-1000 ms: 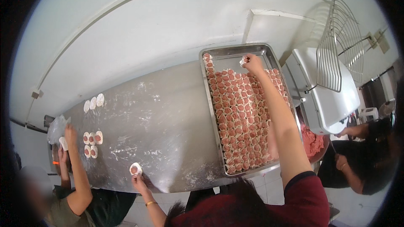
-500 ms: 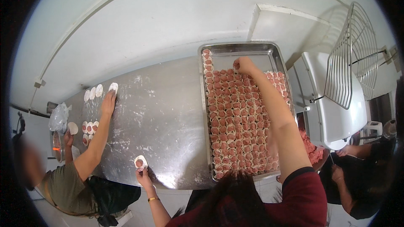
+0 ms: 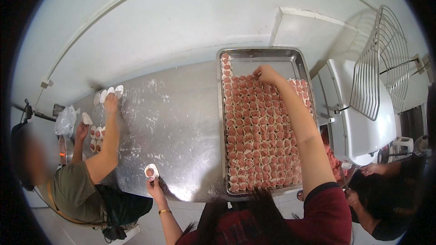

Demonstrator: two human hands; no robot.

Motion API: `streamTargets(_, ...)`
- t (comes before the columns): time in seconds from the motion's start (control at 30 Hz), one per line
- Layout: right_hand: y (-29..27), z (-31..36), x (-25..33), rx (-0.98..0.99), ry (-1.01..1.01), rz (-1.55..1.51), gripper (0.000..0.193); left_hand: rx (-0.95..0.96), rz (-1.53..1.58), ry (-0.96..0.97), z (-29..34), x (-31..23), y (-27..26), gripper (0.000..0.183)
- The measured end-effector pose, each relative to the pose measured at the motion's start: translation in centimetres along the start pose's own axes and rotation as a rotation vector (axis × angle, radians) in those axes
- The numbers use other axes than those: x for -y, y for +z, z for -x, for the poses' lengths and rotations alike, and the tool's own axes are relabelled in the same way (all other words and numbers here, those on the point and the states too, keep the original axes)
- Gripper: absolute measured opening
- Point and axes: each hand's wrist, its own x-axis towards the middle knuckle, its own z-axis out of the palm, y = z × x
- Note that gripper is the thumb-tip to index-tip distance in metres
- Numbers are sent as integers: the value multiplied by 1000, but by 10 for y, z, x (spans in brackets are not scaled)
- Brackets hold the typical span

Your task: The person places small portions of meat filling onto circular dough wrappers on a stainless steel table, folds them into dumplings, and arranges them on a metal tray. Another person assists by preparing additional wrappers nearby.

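Observation:
My left hand point(image 3: 156, 188) is closed at the table's front edge, pinching a white dough wrapper point(image 3: 154, 168) with a small ball of pink meat filling on it. My right arm reaches across a large metal tray point(image 3: 220, 122) packed with rows of open-topped, meat-filled dumplings point(image 3: 254, 129). At the far end of these rows my right hand point(image 3: 268, 75) has its fingertips pinched together, on what looks like a dumpling. The fingers mostly hide it.
A co-worker point(image 3: 75, 190) on the left handles white wrappers point(image 3: 111, 93) on the floured metal table point(image 3: 172, 109); filled wrappers point(image 3: 96, 139) lie nearby. Right of the tray stand a white machine point(image 3: 363, 109) and a wire rack point(image 3: 379, 59). Another person point(image 3: 386, 195) works beside raw mince point(image 3: 334, 159).
My right hand has shifted slightly right and down onto the row end. My left hand still holds its wrapper. The co-worker's hand has moved left among the wrappers.

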Motion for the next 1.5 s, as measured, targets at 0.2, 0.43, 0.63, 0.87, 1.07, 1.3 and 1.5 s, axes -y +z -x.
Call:
streamTargets(0.2, -3, 2, -4, -38, -8, -30, 36, -6, -4, 45, 0, 2, 1, 7)
streamTargets(0.43, -1, -4, -6, -63, 51, -89, 25, -16, 116, -67, 1, -3, 0, 14)
streamTargets(0.63, -3, 2, 4, -80, 53, -84, 23, -128, 128, -62, -1, -1, 8, 8)
streamTargets(0.87, 4, 7, 4, -251, 65, -171, 35, -167, 187, -210, -18, -9, 6, 12)
streamTargets(1.07, 18, 69, 64, -752, 31, -596, 30, -88, 299, -397, -31, -22, -9, 15)
streamTargets(1.3, 167, 151, 234, -209, -280, -556, 28, 73, 229, -242, -59, 8, -26, 21)
streamTargets(1.5, 289, 173, 346, -28, -273, -348, 25, 142, -124, 6, -69, 5, -30, 22)
